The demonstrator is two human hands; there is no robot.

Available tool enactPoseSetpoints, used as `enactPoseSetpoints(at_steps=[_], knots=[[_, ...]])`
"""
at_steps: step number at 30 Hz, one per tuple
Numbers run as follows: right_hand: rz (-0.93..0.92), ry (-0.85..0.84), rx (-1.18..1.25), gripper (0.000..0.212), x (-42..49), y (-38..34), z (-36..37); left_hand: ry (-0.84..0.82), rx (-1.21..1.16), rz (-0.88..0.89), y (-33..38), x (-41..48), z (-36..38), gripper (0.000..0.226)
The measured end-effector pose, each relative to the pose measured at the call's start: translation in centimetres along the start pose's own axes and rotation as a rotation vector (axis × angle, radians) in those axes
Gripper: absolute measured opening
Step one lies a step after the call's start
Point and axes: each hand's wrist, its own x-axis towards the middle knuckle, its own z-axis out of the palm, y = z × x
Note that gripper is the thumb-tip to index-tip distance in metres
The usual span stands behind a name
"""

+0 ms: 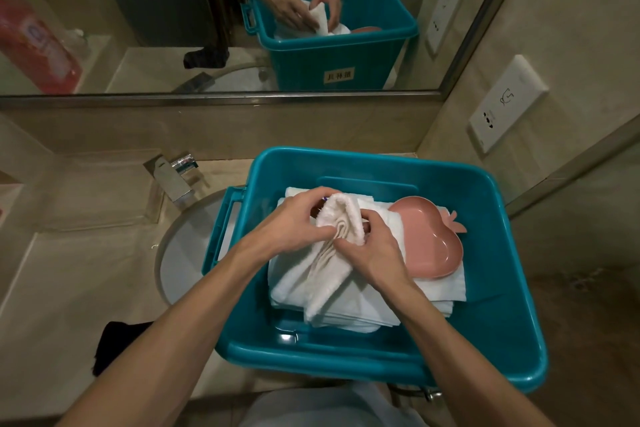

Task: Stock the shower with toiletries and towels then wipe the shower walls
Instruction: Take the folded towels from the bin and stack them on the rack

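Lying in the teal bin [502,253]: stacked white towels [363,308], pink dish [429,243].

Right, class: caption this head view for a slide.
In a teal bin, left hand and right hand grip a white towel on the towel stack, beside a pink dish.

One wide-angle camera, worn on the person's head, is looking forward and steeply down while facing the wall mirror [138,28] at 12 o'clock. It is hovering close above the teal bin [519,340], so the left hand [294,222] and right hand [374,250] are sitting near frame centre. The sink [187,253] and tabletop [86,270] are lying toward 9 o'clock. The mirror is giving a reversed look at the same bin and hands.
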Motion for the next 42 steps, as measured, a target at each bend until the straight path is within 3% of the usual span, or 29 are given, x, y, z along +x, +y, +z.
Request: enactPoseSetpoints(at_steps=[6,13,17,23,26,30,33,34,36,38,39,42], knots=[[-0.031,0.06,-0.001,0.041,-0.3,-0.3,0.2,0.023,0.094,0.025,0.5,-0.1,0.1,0.053],[-0.085,0.071,-0.1,0.038,-0.6,-1.6,-1.0,0.039,0.22,0.027,1.1,-0.5,0.4,0.082],[-0.118,0.07,-0.191,0.052,-0.6,-2.5,-0.8,0.095,0.377,0.066,1.3,-0.1,1.1,0.085],[-0.175,0.018,-0.224,0.045,-0.4,-3.4,-1.5,0.259,0.3,0.082,0.2,0.7,1.3,0.035],[-0.214,-0.03,-0.218,0.043,-0.5,-2.5,-2.2,0.209,0.031,-0.007,-0.9,1.2,0.3,0.031],[-0.286,-0.149,-0.371,0.056,-1.2,-1.4,-2.2,0.155,-0.07,-0.05,-1.4,1.7,-0.2,0.027],[-0.371,-0.275,-0.243,0.058,-1.9,-0.6,-1.6,0.122,-0.159,-0.15,-1.1,1.7,0.2,0.017],[-0.364,-0.249,-0.145,0.053,-1.9,-0.3,-1.7,0.105,-0.158,-0.183,-1.3,1.7,0.3,0.015],[-0.274,-0.008,0.007,0.037,-1.1,0.9,-2.5,0.111,-0.084,-0.225,-1.6,1.5,0.0,0.018],[-0.137,0.247,-0.08,0.027,0.6,2.8,-4.2,0.191,0.062,-0.245,-1.8,1.4,-0.1,0.025],[-0.074,0.278,-0.194,0.029,1.4,3.7,-5.0,0.266,0.119,-0.242,-1.6,1.3,-0.1,0.026],[0.089,0.118,-0.42,0.04,3.2,5.0,-6.0,0.42,0.256,-0.155,-0.9,1.4,0.7,0.019]])
